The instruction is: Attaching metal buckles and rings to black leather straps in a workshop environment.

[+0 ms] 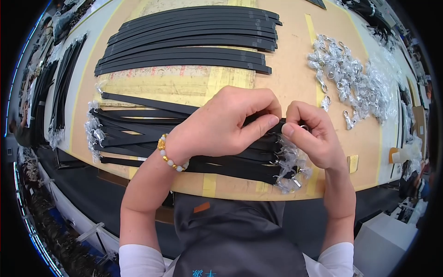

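A black strap [278, 127] is held at the meeting point of the two hands, pinched between thumb and curled fingers of the left hand [230, 122] and, just beside it, of the right hand [318, 136]. Both grips are clamped on it, with only a short piece left bare between the thumb tips. The long axis appears to run leftward from the grip, though much of it is hidden by the left hand. The bare piece is bordered about equally closely by either thumb. It looks matt, dark and flat; a small metal ring [304, 127] is seen within the right fingers. Nearer the body than the grip, other straps [230, 169] are bunched, tipped with plastic-wrapped clasps [290, 168]. Beyond the grip, leftward, black strips [184, 39] are laid; rightward, wrapped hooks [344, 69] are heaped.
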Available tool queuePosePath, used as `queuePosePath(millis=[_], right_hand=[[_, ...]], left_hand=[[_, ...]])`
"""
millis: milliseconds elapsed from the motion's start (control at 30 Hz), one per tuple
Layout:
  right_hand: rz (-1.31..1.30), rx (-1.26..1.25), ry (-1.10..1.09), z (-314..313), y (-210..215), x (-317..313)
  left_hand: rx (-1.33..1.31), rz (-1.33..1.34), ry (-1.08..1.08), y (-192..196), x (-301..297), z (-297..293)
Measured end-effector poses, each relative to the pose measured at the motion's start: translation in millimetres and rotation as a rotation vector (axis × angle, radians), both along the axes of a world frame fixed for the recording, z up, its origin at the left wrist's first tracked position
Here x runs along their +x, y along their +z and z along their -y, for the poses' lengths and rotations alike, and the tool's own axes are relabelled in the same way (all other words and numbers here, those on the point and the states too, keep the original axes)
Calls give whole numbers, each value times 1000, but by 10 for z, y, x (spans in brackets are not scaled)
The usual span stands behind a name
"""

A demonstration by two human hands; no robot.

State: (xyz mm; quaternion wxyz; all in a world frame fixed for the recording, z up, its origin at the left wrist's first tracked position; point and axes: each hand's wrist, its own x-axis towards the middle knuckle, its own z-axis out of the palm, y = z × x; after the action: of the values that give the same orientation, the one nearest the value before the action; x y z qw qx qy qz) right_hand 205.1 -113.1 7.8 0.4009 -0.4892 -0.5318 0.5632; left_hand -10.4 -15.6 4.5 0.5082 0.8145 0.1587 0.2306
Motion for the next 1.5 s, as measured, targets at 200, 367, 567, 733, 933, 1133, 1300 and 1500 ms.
queuePosePath(millis=[200,367,567,733,933,1133,1300,1500], right_hand=[[790,481,-211,-140,-9,136],[794,254,-171,-104,187,193],[918,298,162,57,159,3],[980,410,193,44,117,-38],[1005,494,189,62,94,-145],[967,543,164,25,74,-146],[654,330,160,10,75,12],[-53,3,69,50,115,25]], left_hand=[[122,-122,67,-140,27,-75],[498,-78,189,-222,23,-92],[403,-128,89,-167,-12,-100],[223,-230,-128,-123,4,-1],[440,-306,-98,-201,29,117],[452,-278,-63,-178,41,123],[34,-352,-91,33,-25,-20],[-431,1,-35,30,-54,60]])
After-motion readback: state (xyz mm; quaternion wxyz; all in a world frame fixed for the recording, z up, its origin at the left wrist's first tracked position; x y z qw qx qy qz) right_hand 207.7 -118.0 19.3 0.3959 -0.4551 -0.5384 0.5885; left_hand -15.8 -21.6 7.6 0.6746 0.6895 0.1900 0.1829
